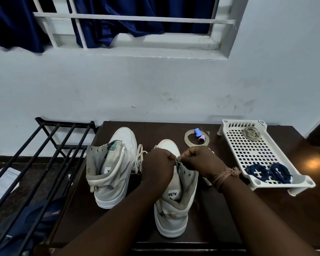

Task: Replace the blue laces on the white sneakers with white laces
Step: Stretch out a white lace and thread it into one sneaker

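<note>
- Both hands work at the top of the right sneaker, which stands on the dark table close to the person for easy reach.
- The left hand and the right hand are curled and pinch something small at the collar, probably a lace end; I cannot tell.
- The blue laces lie coiled in the white tray, put aside as finished.
- A white lace lies loose beside the left sneaker.

We see 2 sneakers of smooth matt white leather with grey cloth lining. The table is dark polished wood with a glossy sheen. The tray is pale perforated plastic, the rack black metal bars, the curtain shiny blue cloth.
</note>
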